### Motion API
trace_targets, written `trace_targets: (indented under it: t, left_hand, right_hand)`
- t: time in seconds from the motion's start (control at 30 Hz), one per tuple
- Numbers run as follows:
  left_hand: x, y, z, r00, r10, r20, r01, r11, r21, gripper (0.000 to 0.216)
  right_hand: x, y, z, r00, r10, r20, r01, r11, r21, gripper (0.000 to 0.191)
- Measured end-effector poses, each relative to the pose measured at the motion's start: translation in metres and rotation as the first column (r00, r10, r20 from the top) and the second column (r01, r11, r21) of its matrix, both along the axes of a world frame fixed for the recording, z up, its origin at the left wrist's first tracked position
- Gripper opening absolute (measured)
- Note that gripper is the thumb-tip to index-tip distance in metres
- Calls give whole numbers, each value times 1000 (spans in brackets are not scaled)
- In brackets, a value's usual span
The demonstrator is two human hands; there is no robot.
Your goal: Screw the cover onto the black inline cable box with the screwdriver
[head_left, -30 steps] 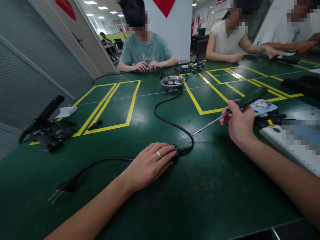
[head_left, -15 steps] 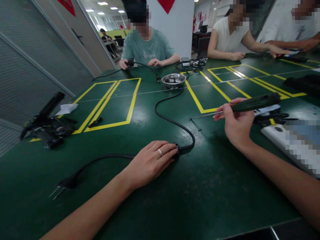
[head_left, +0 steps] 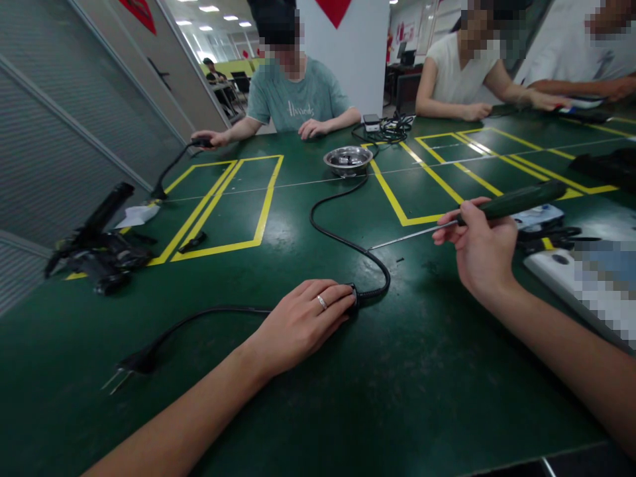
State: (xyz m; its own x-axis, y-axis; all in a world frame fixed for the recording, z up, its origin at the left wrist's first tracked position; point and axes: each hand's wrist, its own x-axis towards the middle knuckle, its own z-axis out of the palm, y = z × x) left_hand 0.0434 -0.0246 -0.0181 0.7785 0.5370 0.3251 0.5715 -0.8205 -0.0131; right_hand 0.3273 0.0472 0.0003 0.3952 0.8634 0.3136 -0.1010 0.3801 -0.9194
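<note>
My left hand (head_left: 303, 322) lies palm down on the green table (head_left: 348, 397), fingers together, covering a small black part on a black power cable (head_left: 342, 242). The cable runs left to a two-pin plug (head_left: 130, 366) and away to a metal bowl (head_left: 348, 159). My right hand (head_left: 479, 248) grips a long screwdriver (head_left: 497, 209) by its dark green handle. The thin shaft points left, its tip just above the cable, off the table.
Black tool parts (head_left: 97, 248) lie at the table's left edge beside white paper. A white device (head_left: 576, 285) and black items sit to my right. Three people sit at the far side; one holds a black cable (head_left: 171, 165). Yellow tape rectangles mark the surface.
My right hand lifted the screwdriver tip off the table and levelled the shaft. The person opposite stretched an arm out left with a cable. My left hand stayed put.
</note>
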Motion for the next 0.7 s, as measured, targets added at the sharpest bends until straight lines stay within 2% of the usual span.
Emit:
trace_targets:
  t: [0.23, 0.53, 0.7]
  left_hand:
    - [1, 0, -1, 1000, 29, 5, -29, 1000, -10, 31]
    - [1, 0, -2, 999, 44, 11, -44, 998, -39, 32]
    - [1, 1, -3, 998, 57, 10, -56, 997, -48, 32]
  right_hand:
    - [-9, -12, 3, 985, 138, -99, -152, 976, -158, 10]
    - [-11, -16, 3, 984, 172, -49, -179, 963, -202, 11]
    - [-10, -15, 1, 979, 186, -82, -199, 961, -193, 13]
